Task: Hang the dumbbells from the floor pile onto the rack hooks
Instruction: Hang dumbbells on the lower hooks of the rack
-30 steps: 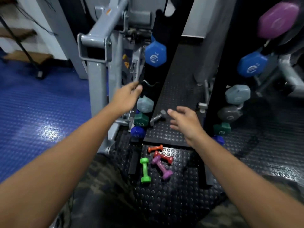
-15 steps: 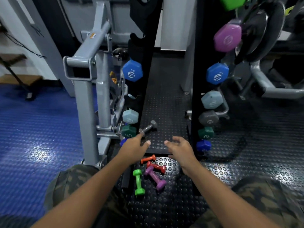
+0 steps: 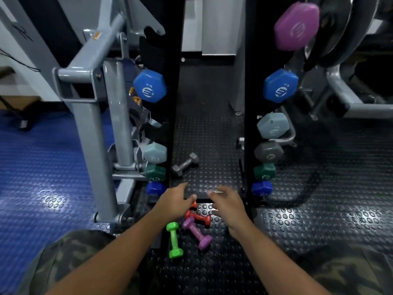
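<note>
Black studded rubber matting covers the floor ahead and to the right, meeting blue studded flooring with bright glare patches on the left, where a grey steel machine frame stands before a pale wall, and weight plates hang upper right.

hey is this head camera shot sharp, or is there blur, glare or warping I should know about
Head view: both the left hand and right hand are smeared by motion blur; white glare patches sit on the blue floor; the wide-angle lens bows the rack uprights outward; the green dumbbell is fairly crisp.
</note>
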Demonstrator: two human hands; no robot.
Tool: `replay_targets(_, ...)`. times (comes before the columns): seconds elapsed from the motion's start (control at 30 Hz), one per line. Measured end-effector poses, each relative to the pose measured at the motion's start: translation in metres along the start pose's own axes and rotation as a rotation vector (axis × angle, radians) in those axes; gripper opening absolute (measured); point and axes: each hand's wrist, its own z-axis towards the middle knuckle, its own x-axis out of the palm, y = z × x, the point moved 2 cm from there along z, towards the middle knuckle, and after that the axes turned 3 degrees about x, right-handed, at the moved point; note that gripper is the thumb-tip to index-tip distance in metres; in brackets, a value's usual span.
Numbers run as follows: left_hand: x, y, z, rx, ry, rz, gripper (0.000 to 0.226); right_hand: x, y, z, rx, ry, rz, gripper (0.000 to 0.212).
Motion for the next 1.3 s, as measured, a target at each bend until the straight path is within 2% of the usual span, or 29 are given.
replay_targets(0.1,0.016,0.008,0.037,-0.034,0.014,0.025,0.071,0.008,-0.006,0.029,0.003,-0.014,-0.034,0.054)
replay_targets(0.23,0.036,0.026,0.099,-0.044,-0.003,0.074,0.056,0.013,-0.012,0.075,-0.017,-0.001,-0.151,0.048)
replay_targets(0.37,0.06,0.055,0.166,-0.129,-0.015,0.104,0.056,0.011,-0.022,0.129,-0.029,-0.006,-0.275,0.044)
replay_targets(0.47,0.081,0.081,0.209,-0.189,-0.04,0.086,0.053,0.013,-0.034,0.173,-0.05,-0.028,-0.361,0.049)
replay_targets(0.63,0.112,0.115,0.264,-0.289,-0.054,0.116,0.057,0.022,-0.053,0.234,-0.037,-0.039,-0.38,0.054)
replay_targets(0.77,0.133,0.131,0.302,-0.328,-0.078,0.193,0.056,0.041,-0.057,0.277,-0.093,-0.004,-0.49,0.053)
replay_targets(0.87,0.146,0.145,0.326,-0.318,-0.112,0.2,0.062,0.058,-0.057,0.304,-0.143,-0.009,-0.565,0.049)
replay_targets(1.1,0.168,0.171,0.371,-0.349,-0.166,0.245,0.084,0.067,-0.067,0.335,-0.166,0.009,-0.554,0.048)
replay_targets(1.3,0.176,0.19,0.409,-0.382,0.021,0.316,0.105,0.066,-0.084,0.357,-0.165,0.037,-0.547,0.042)
